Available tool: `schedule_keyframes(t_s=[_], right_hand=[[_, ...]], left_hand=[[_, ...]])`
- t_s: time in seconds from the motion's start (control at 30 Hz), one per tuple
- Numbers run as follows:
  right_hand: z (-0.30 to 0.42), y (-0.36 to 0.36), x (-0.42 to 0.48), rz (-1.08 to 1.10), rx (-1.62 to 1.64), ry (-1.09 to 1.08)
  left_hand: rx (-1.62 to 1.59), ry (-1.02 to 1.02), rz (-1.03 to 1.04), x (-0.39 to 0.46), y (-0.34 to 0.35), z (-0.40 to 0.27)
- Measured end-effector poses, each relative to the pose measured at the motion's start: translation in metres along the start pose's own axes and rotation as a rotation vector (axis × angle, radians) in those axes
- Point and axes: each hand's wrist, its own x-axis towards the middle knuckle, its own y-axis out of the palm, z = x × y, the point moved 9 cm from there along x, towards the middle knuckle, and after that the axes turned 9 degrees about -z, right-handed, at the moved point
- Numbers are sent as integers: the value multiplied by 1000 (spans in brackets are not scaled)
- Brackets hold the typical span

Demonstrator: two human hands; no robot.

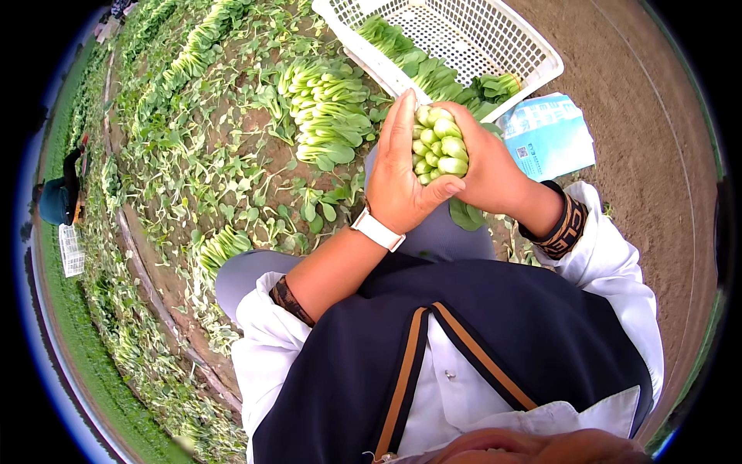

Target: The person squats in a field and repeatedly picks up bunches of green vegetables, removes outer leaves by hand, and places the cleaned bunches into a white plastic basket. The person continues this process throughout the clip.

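Note:
Both hands clasp one bunch of leafy greens (440,145), its pale stem ends facing up toward me. My left hand (400,168), with a white watch on its wrist, wraps the near and left side, the thumb lying across the lower stems. Around the far right side curls my right hand (484,156). Leaves hang below the bunch, over my knee. Just beyond the hands stands a white perforated plastic crate (397,75), with a row of greens (435,75) along its near side and a banded bunch (498,86) in its corner.
A blue and white printed packet (548,136) lies right of the crate. Piled greens (330,110) and a smaller pile (223,249) rest on the leaf-strewn ground to the left. Bare soil (637,145) stretches along the right. Far left, another person (55,200) is near a white crate (71,249).

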Motion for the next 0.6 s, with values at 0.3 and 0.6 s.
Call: schedule_keyframes(t_s=[0.3, 0.6], right_hand=[[15, 25, -1, -32, -138, -86], [13, 23, 6, 5, -110, 69]], left_hand=[[-93, 78, 16, -3, -28, 16], [457, -760, 94, -127, -392, 202]])
